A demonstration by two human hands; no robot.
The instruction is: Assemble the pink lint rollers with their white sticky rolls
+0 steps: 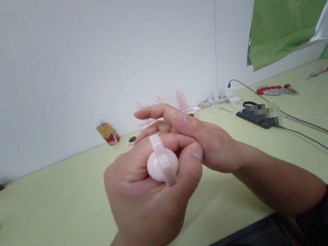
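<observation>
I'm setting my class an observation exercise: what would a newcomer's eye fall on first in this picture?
Probably the shiny pale pink object near the centre, its rounded end showing in the left hand, with the right hand just beyond. Next, perhaps, the bright green sheet at upper right and the red-tipped items on the table below it.
</observation>
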